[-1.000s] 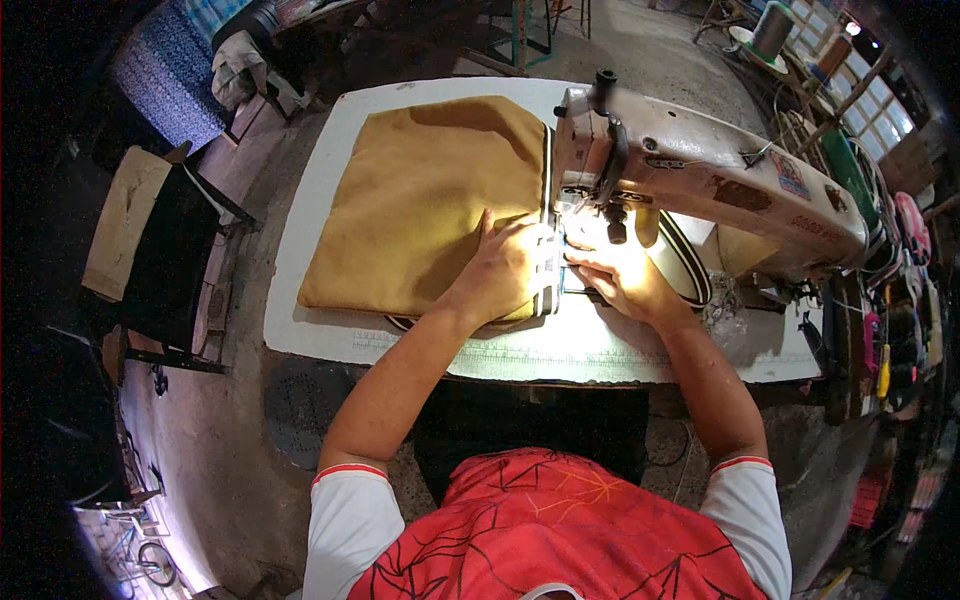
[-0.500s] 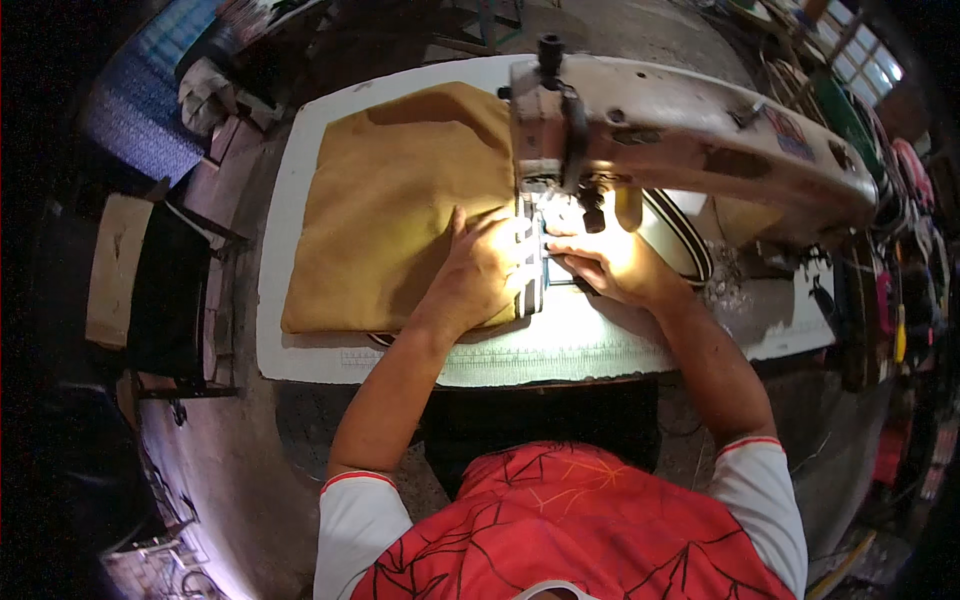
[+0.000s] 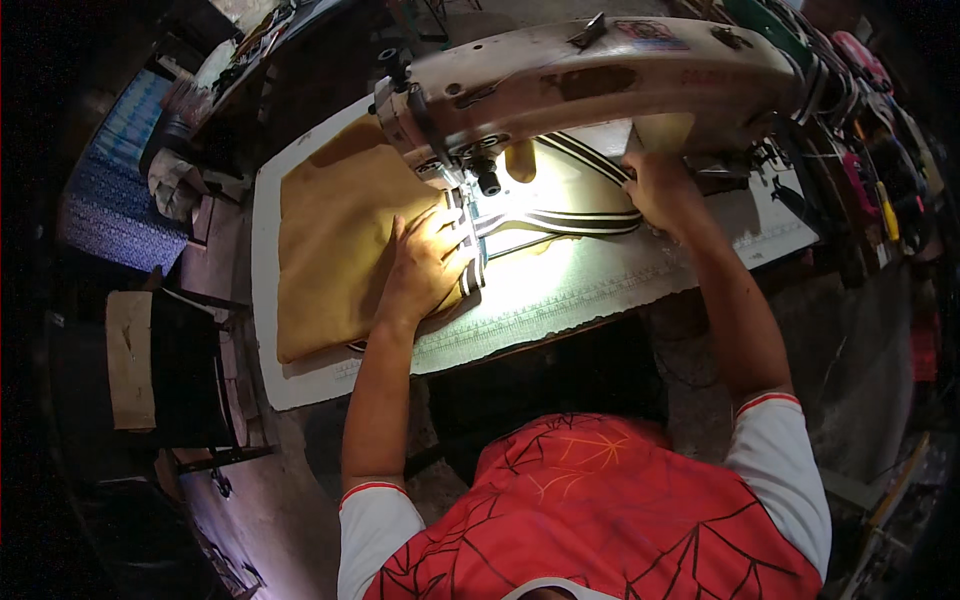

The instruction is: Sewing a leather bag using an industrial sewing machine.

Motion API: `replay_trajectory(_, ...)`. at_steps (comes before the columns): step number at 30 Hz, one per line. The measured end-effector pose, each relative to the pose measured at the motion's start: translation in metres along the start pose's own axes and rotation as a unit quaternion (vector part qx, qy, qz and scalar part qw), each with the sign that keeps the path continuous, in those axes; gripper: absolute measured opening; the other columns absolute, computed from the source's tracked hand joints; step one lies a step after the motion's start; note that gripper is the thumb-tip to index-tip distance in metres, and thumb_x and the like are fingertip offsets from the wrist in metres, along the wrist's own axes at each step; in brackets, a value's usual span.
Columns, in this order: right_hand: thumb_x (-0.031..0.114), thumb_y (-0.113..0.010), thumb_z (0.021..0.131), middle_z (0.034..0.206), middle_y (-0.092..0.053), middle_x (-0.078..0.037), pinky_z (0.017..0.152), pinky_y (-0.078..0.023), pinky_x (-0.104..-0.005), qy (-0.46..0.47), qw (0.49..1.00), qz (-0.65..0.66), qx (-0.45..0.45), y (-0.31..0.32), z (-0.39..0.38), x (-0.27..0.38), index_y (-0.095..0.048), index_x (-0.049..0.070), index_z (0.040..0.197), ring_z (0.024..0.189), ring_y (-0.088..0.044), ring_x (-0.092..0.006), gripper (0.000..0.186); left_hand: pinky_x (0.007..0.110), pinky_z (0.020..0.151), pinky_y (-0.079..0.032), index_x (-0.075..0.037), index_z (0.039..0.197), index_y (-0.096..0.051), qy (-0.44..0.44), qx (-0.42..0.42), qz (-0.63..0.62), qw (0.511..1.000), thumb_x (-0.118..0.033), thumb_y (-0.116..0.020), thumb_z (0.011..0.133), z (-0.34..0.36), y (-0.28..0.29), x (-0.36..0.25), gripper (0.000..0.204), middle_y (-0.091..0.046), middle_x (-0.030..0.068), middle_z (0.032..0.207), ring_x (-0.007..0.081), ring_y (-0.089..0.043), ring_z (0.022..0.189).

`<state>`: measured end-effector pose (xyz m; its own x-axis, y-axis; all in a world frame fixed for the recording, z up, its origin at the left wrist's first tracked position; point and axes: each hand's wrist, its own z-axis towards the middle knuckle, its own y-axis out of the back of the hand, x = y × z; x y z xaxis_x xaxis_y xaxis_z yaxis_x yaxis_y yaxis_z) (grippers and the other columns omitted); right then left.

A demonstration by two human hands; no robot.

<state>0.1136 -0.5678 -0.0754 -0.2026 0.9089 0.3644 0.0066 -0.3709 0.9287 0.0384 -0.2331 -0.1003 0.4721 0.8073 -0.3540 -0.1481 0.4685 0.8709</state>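
My left hand point(image 3: 420, 260) lies with spread fingers on a mustard fabric piece point(image 3: 325, 240), pressing beside a black-and-white striped band point(image 3: 470, 285) along its right edge, just below the lit needle area of the sewing machine point(image 3: 600, 80). My right hand point(image 3: 655, 195) is at the right, below the machine's arm, its curled fingers on a loop of striped strap point(image 3: 560, 220). The strap runs across the lit bed toward the needle area. My left fingertips are partly washed out by the lamp's glare.
A white worktable point(image 3: 540, 305) with a printed ruler edge carries the machine. A dark chair point(image 3: 180, 370) with a cardboard piece stands at left, blue patterned cloth point(image 3: 125, 200) behind it. Spools, cords and tools point(image 3: 885, 210) crowd the right side.
My right hand has left the needle area and moved right, where it now has the strap loop. My left hand stays on the fabric. The view has turned, shifting the machine up and left.
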Motion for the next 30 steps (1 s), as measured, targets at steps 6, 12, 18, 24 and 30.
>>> replay_trajectory(6,0.022,-0.063,0.093,0.104,-0.07,-0.013,0.08,-0.05,-0.0392,-0.071,0.952,0.292,0.061,0.02,0.033,-0.017,-0.065,0.0,0.112,0.09,-0.065,-0.0255,0.03,0.064,0.108,-0.025,-0.007,0.104,-0.069,0.008,0.033,-0.007,0.999,-0.021,-0.069,0.083,0.0,0.005,-0.004,0.025,-0.062,0.0092,0.117,0.0276,-0.056,0.115)
replay_trajectory(12,0.014,-0.054,0.09,0.104,-0.068,-0.021,0.081,-0.054,-0.0443,0.023,0.978,0.192,-0.076,-0.034,0.094,-0.064,-0.051,-0.006,0.124,0.091,-0.069,-0.0352,0.039,0.052,0.101,-0.032,-0.008,0.106,-0.07,-0.023,0.026,0.031,0.999,-0.02,-0.069,0.082,0.01,-0.001,-0.008,0.026,-0.064,0.008,0.117,0.0274,-0.058,0.112)
replay_trajectory(18,0.012,-0.059,0.084,0.107,-0.067,-0.025,0.084,-0.053,-0.0455,0.031,0.994,-0.037,-0.099,-0.027,0.082,-0.023,-0.067,0.001,0.107,0.102,-0.066,-0.036,0.027,0.041,0.102,-0.035,-0.004,0.111,-0.07,-0.029,0.034,-0.002,0.999,-0.014,-0.069,0.082,0.009,-0.004,0.009,0.03,-0.064,0.0136,0.121,0.0298,-0.057,0.116)
replay_trajectory(24,0.015,-0.061,0.086,0.099,-0.072,-0.01,0.081,-0.053,-0.0398,0.0,0.989,-0.146,-0.034,-0.03,0.095,0.053,-0.071,0.005,0.105,0.093,-0.069,-0.0216,0.024,0.037,0.104,-0.042,0.003,0.111,-0.067,-0.008,0.056,0.056,0.997,-0.005,-0.069,0.082,-0.003,0.013,0.005,0.03,-0.063,0.016,0.12,0.0298,-0.058,0.116)
replay_trajectory(30,0.027,-0.057,0.094,0.112,-0.067,-0.011,0.089,-0.051,-0.0404,0.089,0.957,0.056,-0.269,-0.078,0.165,0.037,-0.061,0.012,0.124,0.101,-0.063,-0.0232,0.034,0.037,0.105,-0.041,0.003,0.112,-0.068,-0.013,0.065,0.043,0.997,-0.001,-0.069,0.079,0.004,0.005,0.008,0.034,-0.062,0.0156,0.124,0.0295,-0.056,0.12)
